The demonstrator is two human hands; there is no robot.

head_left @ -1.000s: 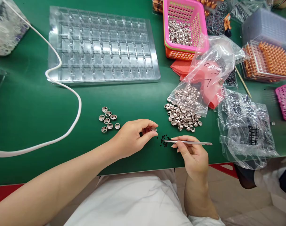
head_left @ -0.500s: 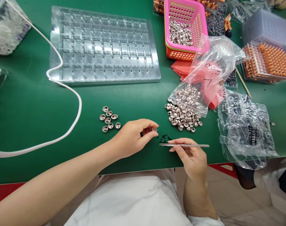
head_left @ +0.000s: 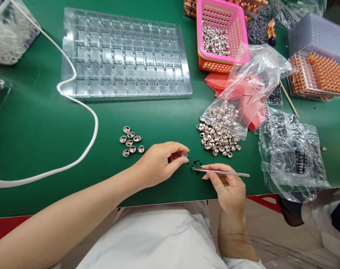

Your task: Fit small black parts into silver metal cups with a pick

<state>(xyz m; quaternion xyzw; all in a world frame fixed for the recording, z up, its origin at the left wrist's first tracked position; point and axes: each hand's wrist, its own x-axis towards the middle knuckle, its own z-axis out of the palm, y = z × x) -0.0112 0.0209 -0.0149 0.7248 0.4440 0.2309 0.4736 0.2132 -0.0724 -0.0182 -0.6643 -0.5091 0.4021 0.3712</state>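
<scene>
Between thumb and fingers my left hand (head_left: 164,160) pinches a small silver metal cup (head_left: 184,154), its hollow side partly showing. My right hand (head_left: 227,185) grips metal tweezers (head_left: 228,173) held nearly level, their tips pointing left. Those tips are over a scatter of tiny black pieces (head_left: 197,164) on the green table; whether they hold one is too small to tell. Left of my left hand lies a loose group of silver cups (head_left: 129,143), several with a dark spot inside. A larger pile of silver cups (head_left: 218,140) spills from a clear bag beyond my right hand.
A clear compartment tray (head_left: 125,56) lies at the back, with a white cable (head_left: 95,123) curving past its left side. Pink basket (head_left: 246,41) holds more cups. Plastic bags (head_left: 295,157) and trays of orange parts (head_left: 326,74) crowd the right side.
The tweezers have tilted slightly, their tips rising a little and shifting right over the black pieces. My left hand keeps its pinch on the cup. The whole view has shifted slightly.
</scene>
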